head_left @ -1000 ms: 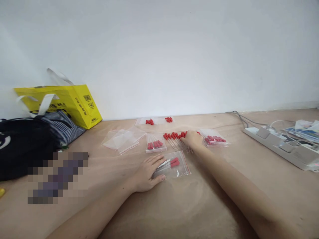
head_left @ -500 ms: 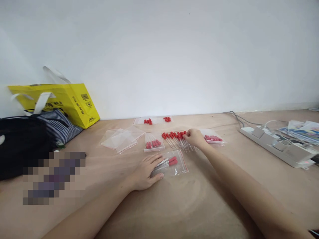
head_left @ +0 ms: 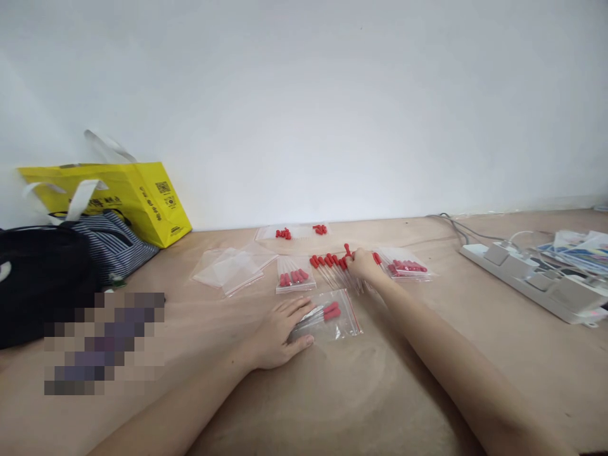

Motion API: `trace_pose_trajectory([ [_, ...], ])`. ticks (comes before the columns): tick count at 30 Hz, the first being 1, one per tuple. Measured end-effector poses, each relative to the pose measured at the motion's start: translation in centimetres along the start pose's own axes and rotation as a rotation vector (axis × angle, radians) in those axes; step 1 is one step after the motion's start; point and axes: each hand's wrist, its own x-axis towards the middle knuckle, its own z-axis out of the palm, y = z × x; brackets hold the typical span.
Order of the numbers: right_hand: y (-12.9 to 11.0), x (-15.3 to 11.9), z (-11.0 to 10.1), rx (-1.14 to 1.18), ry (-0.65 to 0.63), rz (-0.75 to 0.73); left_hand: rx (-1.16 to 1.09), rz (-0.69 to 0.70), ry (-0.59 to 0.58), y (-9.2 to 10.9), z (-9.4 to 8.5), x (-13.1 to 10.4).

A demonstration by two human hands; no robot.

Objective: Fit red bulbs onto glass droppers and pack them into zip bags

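Under the spread fingers of my left hand (head_left: 282, 332) lies a clear zip bag (head_left: 349, 316) with red-bulbed glass droppers (head_left: 331, 310) inside. My right hand (head_left: 365, 264) is closed in a pinch on a dropper (head_left: 348, 249), whose red bulb pokes up past the fingertips; its glass tube is mostly hidden. Beside that hand, loose droppers (head_left: 327, 261) lie in a row with their bulbs pointing away from me. One filled zip bag (head_left: 295, 276) rests to their left. More filled bags (head_left: 408, 267) are to the right of my right hand.
Flat transparent bags (head_left: 228, 269) lie at left centre. Near the wall, another bag (head_left: 301, 232) bears red bulbs. A yellow bag (head_left: 137, 202), a striped bag (head_left: 109, 244) and a black bag (head_left: 42, 285) stand left. A power strip (head_left: 527, 285) and printed sheets (head_left: 577, 247) are right.
My right hand has shifted slightly left and down along the row, and a red bulb now rises above its fingertips. My left hand stays on the bag.
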Motion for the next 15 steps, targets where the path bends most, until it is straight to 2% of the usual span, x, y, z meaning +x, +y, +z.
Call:
trace_pose_trajectory([
  [4,1.4,-1.2,-1.9,0.146,0.038,-0.06,0.013,-0.001,-0.012,0.0,-0.1,0.0],
  [8,2.8,-4.5,-3.2,0.636,0.004,-0.14,0.015,0.0,-0.007,-0.1,-0.1,0.0],
  [11,3.2,-6.9,-3.0,0.813,-0.005,-0.107,0.012,-0.006,-0.01,-0.1,0.0,0.0],
  [15,2.7,-8.7,-1.8,0.978,-0.051,-0.015,0.005,-0.003,-0.002,-0.1,-0.1,0.0],
])
